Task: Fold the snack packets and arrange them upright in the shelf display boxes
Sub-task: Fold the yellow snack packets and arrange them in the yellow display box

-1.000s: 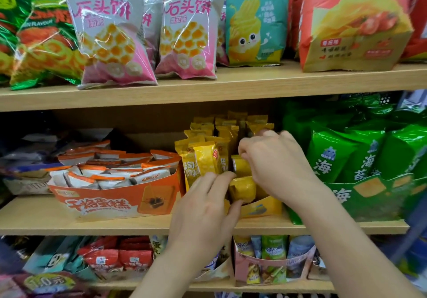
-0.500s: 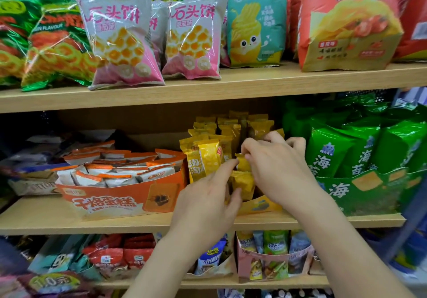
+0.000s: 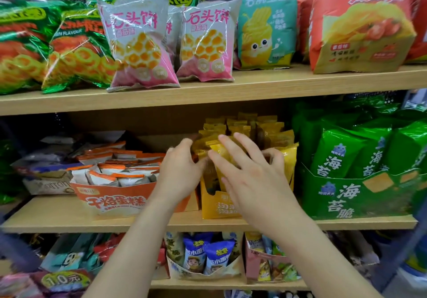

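Observation:
On the middle shelf stands a yellow display box point(image 3: 217, 207) filled with upright yellow snack packets point(image 3: 269, 128). Both hands are at its front rows. My left hand point(image 3: 182, 170) is at the left side of the box, its fingers curled round the leftmost packets and its thumb pointing toward the middle. My right hand point(image 3: 249, 175) lies over the front packets with fingers spread and straight, the thumb against a bright yellow packet point(image 3: 287, 159) at the right. The front packets are mostly hidden behind my hands.
An orange display box point(image 3: 111, 202) of white-and-orange packets stands just left, and a green seaweed box point(image 3: 346, 196) just right. Large snack bags line the upper shelf point(image 3: 208, 90). More display boxes point(image 3: 203, 272) sit on the shelf below.
The camera has moved closer. My left hand went from the front of the box up to its left side. My right hand opened and spread over the front packets.

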Demonstrator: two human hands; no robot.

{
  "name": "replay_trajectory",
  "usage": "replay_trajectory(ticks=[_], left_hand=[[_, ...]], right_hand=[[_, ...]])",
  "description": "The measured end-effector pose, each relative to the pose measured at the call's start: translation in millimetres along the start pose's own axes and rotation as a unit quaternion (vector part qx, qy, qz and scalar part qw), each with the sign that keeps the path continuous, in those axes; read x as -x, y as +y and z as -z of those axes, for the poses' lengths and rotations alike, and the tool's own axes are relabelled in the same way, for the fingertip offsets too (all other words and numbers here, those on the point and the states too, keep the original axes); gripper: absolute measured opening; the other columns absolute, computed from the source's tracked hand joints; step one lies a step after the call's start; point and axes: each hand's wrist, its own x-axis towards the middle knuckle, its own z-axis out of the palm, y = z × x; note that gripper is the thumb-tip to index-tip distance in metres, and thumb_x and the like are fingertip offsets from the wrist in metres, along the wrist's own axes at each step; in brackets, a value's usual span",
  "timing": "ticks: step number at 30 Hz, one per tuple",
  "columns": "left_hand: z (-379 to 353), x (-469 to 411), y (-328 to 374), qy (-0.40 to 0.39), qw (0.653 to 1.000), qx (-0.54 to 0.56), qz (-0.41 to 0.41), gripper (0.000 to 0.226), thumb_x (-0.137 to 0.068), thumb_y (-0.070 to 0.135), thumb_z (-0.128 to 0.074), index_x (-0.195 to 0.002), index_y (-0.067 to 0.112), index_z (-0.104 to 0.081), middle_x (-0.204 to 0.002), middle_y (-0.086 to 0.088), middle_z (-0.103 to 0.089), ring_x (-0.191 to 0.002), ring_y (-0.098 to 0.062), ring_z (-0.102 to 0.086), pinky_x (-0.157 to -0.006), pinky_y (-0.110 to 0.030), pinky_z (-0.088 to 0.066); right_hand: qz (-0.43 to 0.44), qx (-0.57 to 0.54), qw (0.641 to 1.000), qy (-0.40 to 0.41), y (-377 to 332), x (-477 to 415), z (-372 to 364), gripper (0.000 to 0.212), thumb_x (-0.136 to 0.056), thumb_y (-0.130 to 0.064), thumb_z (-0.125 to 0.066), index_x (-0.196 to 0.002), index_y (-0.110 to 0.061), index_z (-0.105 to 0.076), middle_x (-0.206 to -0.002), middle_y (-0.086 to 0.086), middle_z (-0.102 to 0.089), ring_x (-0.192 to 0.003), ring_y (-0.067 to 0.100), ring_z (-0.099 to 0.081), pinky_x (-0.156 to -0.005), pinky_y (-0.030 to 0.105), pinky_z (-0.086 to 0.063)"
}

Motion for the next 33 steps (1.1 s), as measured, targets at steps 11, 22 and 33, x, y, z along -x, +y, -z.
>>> replay_trajectory(ticks=[11,22,33], left_hand=[[17.2,23.7,18.0,0.257,0.928,0.175,-0.206,0.018,-0.095,0.003,-0.058,-0.108,0.016,-0.055,-0.102,-0.002,-0.057,-0.095,-0.01,-0.058,-0.079,-0.02,-0.049],[67.5,67.9,23.7,0.296,0.889,0.251,-0.244,0.024,-0.091,-0.003,-0.057,-0.109,0.011,-0.051,-0.101,0.007,-0.055,-0.093,0.003,-0.058,-0.078,-0.012,-0.047],[58.2,97.3,15.5,0.073,0.845,0.524,0.077,0.019,-0.068,0.035,-0.069,-0.081,0.023,-0.077,-0.086,-0.002,-0.075,-0.082,-0.016,-0.071,-0.068,-0.027,-0.058]], right_hand=[[-0.06,0.03,0.997,0.037,2.7,0.7,0.5,0.044,-0.081,-0.024,-0.068,-0.124,-0.024,-0.058,-0.132,0.001,-0.058,-0.129,0.024,-0.048,-0.089,0.05,-0.032],[-0.068,-0.096,0.989,0.093,-11.8,7.6,12.8,0.042,-0.094,-0.04,-0.04,-0.13,-0.026,-0.056,-0.14,-0.004,-0.053,-0.135,0.014,-0.04,-0.095,0.041,-0.025],[-0.113,-0.606,0.787,-0.031,-64.6,35.6,21.9,0.047,-0.077,-0.04,-0.066,-0.12,-0.049,-0.05,-0.106,-0.021,-0.068,-0.099,0.0,-0.065,-0.078,0.017,-0.054]])
